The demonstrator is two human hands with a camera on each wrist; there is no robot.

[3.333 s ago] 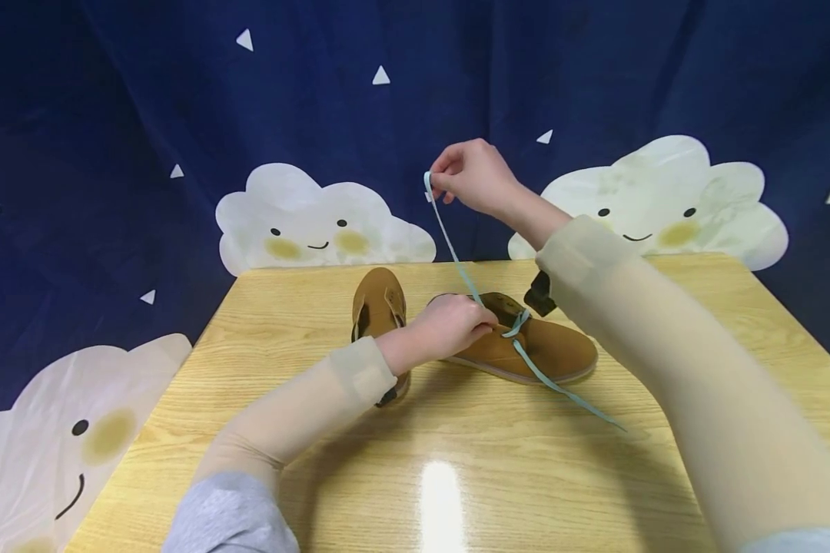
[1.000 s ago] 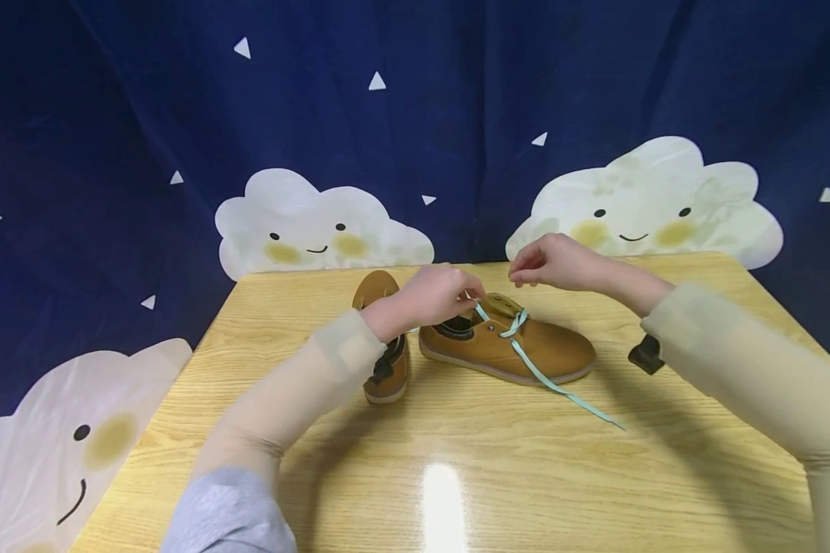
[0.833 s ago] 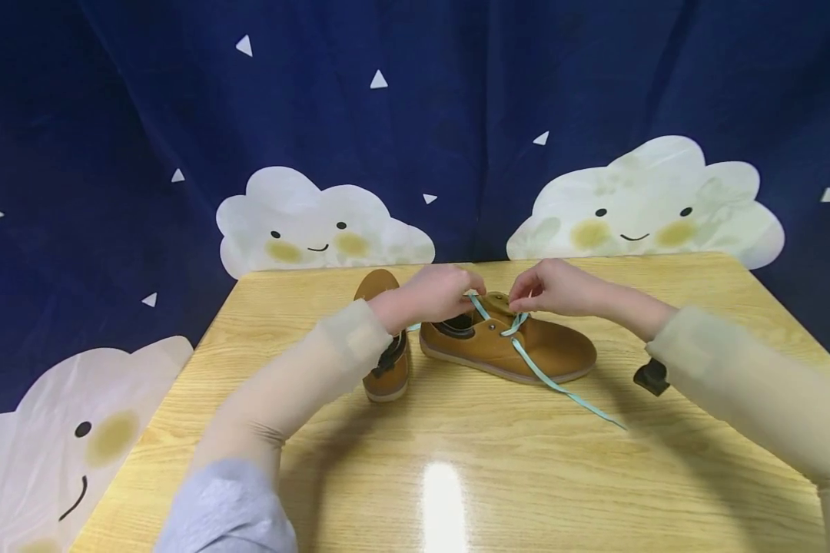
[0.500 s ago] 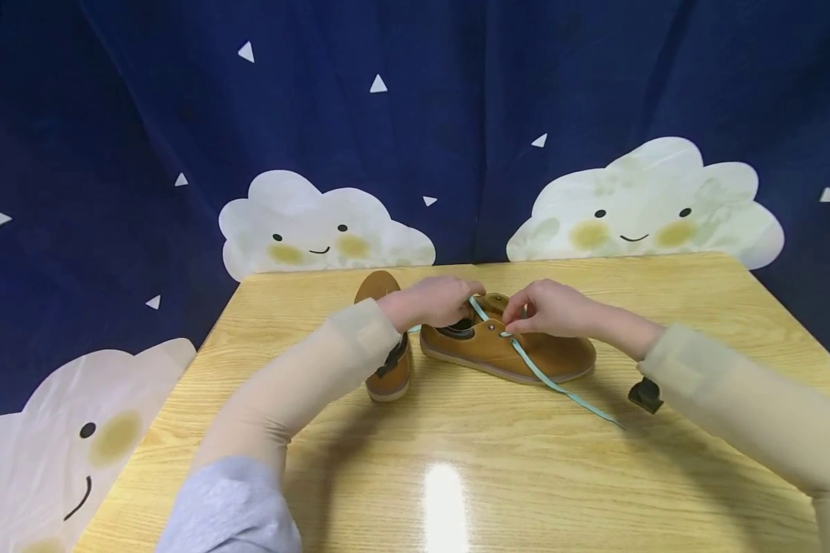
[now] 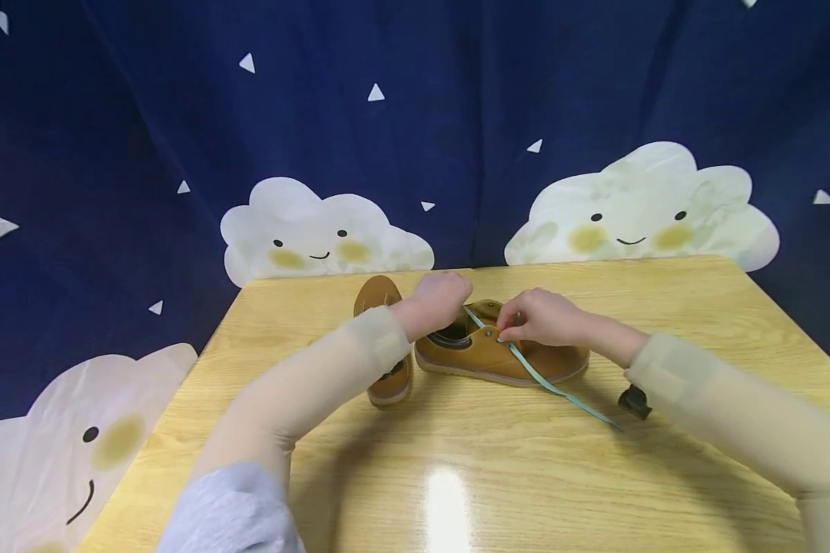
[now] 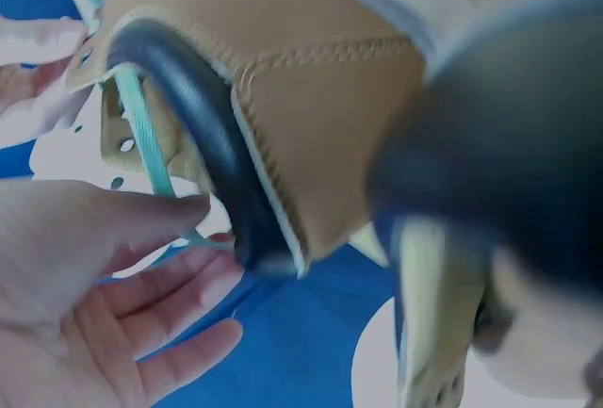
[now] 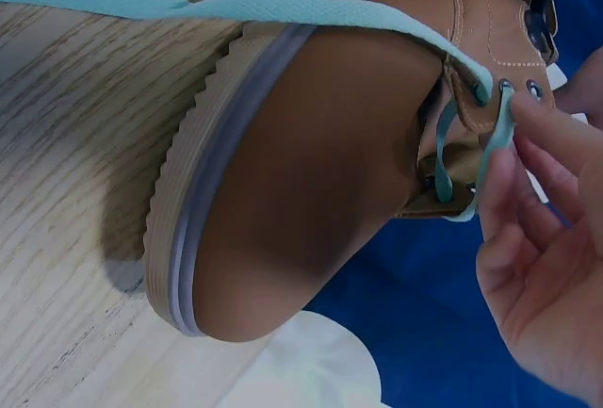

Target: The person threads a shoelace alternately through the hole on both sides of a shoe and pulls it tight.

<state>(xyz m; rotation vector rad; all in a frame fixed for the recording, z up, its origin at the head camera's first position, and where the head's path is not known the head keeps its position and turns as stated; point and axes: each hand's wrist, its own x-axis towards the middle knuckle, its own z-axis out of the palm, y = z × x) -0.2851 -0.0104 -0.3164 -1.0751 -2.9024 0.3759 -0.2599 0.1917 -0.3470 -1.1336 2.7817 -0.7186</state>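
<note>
A brown shoe (image 5: 470, 364) lies with its toe to the right, a pale turquoise lace (image 5: 546, 382) through its eyelets. One lace end trails over the toe side onto the table. My left hand (image 5: 439, 301) is above the heel opening; in the left wrist view its thumb and forefinger pinch the lace (image 6: 141, 130) coming out from inside the shoe. My right hand (image 5: 542, 316) is at the eyelets. In the right wrist view, thumb and forefinger of that hand (image 7: 542, 210) pinch the lace (image 7: 497, 135) right beside an eyelet.
A second brown shoe (image 5: 390, 389) stands left of the first, toe pointing away, partly behind my left forearm. Both rest on a wooden table (image 5: 360, 476). A dark blue curtain (image 5: 415, 130) with printed clouds hangs behind the far edge.
My right hand has come down from high up with the lace, let it go, then moved to the eyelets and pinched the lace there. The left hand has shifted toward the heel opening.
</note>
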